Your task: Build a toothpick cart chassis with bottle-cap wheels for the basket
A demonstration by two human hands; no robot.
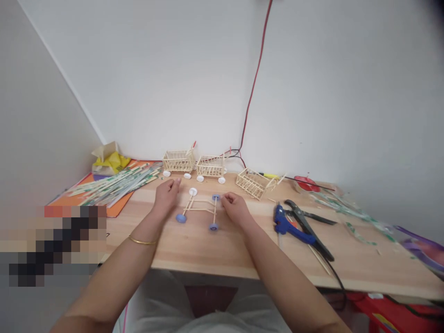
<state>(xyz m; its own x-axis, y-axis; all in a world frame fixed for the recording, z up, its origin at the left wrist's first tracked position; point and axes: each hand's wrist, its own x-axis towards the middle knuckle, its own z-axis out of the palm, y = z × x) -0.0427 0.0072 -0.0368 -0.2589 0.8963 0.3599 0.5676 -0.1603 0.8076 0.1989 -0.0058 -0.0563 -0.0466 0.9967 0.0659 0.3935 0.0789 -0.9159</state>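
Observation:
A small wheeled frame of thin wooden sticks (200,209) stands on the table between my hands. It has one white wheel (193,191) and three blue ones. My left hand (167,195) rests to the left of the frame, fingers curled, with nothing visible in it. Close beside the far right blue wheel (215,197) are the curled fingers of my right hand (236,206); I cannot tell whether they touch it. Behind stand two stick carts, the left cart (178,162) and the right cart (211,167), both on white wheels. A stick basket without visible wheels (255,184) lies tilted to their right.
On the right lie a blue glue gun (289,227), black-handled pliers (308,231) and plastic scraps (350,210). A pile of sticks (118,185) covers an orange sheet (121,203) at left, near an opened box (106,162). A red cable (255,88) runs down the wall.

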